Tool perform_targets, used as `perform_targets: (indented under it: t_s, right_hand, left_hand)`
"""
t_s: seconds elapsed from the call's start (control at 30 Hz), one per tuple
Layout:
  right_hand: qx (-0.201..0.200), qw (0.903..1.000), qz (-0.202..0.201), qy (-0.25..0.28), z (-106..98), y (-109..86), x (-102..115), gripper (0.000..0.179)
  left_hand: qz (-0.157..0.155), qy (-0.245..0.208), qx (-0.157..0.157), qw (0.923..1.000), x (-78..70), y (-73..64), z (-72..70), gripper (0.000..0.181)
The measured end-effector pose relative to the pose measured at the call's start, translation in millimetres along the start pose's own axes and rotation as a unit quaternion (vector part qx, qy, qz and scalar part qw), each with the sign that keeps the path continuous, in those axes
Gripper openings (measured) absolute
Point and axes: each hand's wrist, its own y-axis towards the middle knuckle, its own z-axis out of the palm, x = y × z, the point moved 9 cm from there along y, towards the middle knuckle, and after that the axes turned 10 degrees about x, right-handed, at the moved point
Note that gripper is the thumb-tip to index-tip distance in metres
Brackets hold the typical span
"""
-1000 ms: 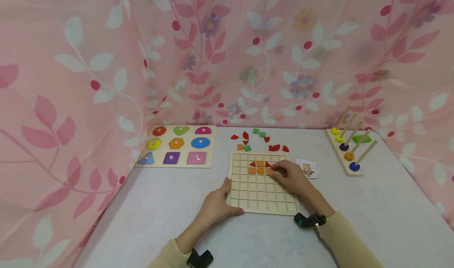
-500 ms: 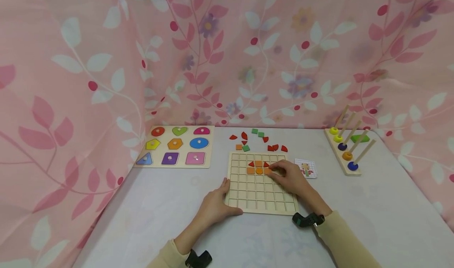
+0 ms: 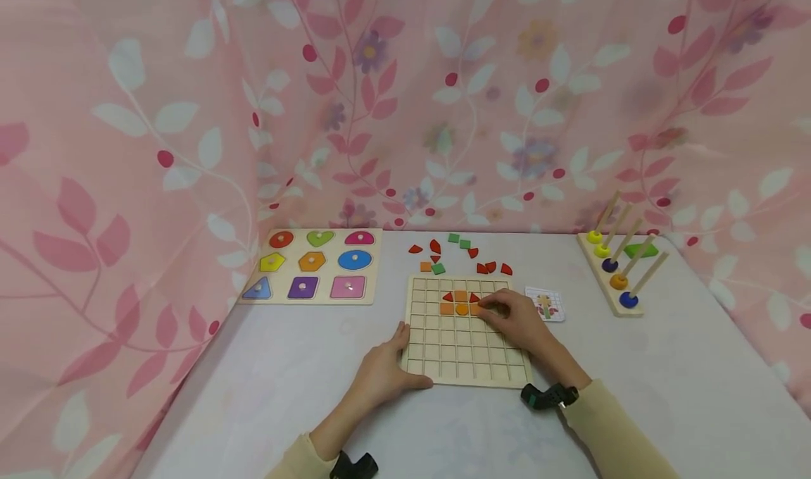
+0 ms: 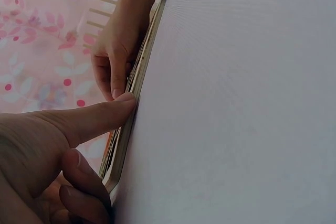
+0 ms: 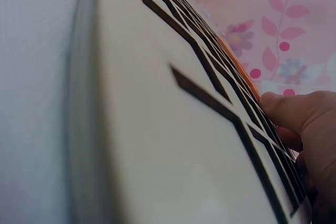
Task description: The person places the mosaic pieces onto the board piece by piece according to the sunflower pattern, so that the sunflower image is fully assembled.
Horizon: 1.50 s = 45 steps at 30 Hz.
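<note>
In the head view a wooden grid board (image 3: pixel 469 373) lies on the white table. My left hand (image 3: pixel 383 370) holds its near left corner, the thumb along the front edge and the fingers at the left side; the left wrist view shows that thumb (image 4: pixel 100 119) against the rim. With its fingertips, my right hand (image 3: pixel 516 320) pinches an orange square tile (image 3: pixel 474 310) sitting in a cell, partly covered by the fingers. Left of it are an orange round tile (image 3: pixel 462 310) and another orange square (image 3: pixel 446 309). Above them, an orange square (image 3: pixel 460 296) sits between two red triangles (image 3: pixel 448 296).
Loose red tiles (image 3: pixel 491 267), green squares (image 3: pixel 438 269) and an orange square lie behind the board. A picture card (image 3: pixel 545 304) lies to its right. Farther right stands a peg stand (image 3: pixel 627 310) with coloured rings; a shape puzzle (image 3: pixel 370 292) lies at the back left.
</note>
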Motion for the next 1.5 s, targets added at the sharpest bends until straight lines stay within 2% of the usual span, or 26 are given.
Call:
perform_targets:
  t_s: [0.23,0.47,0.8,1.03,1.17,1.27,1.4,1.5]
  right_hand:
    - [0.007,0.9999,0.015,-0.003,7,-4.0,0,0.022]
    - [0.001,0.9997,-0.021,-0.014,1,-2.3,6,0.022]
    - [0.002,0.9993,-0.032,-0.021,-1,-0.1,8,0.022]
    - [0.016,0.9997,-0.004,0.019,-8,2.8,17,0.026]
    - [0.019,0.9988,-0.040,0.021,-23,17.8,41,0.026]
    - [0.026,0.9976,-0.062,0.018,-31,36.2,56,0.027]
    - [0.047,0.9959,-0.077,0.006,-28,66.8,67,0.029]
    - [0.070,0.9949,-0.073,0.002,-21,88.4,70,0.028]
  left_hand:
    - [-0.006,-0.010,0.004,0.9999,4.0,-5.0,3.4,0.112]
    - [0.003,-0.010,0.003,0.9999,1.3,-2.0,2.3,0.112]
    - [0.008,0.005,-0.003,1.0000,0.4,1.3,-1.1,0.113]
    - [0.000,-0.005,0.005,1.0000,4.3,1.4,2.1,0.112]
    - [0.008,0.001,0.003,1.0000,2.6,1.1,1.4,0.113]
    - [0.014,0.008,-0.001,0.9999,0.1,0.9,0.0,0.112]
    - [0.014,0.010,-0.002,0.9999,-0.8,0.5,-0.7,0.112]
    - [0.013,0.009,0.000,0.9999,-0.1,0.1,0.2,0.111]
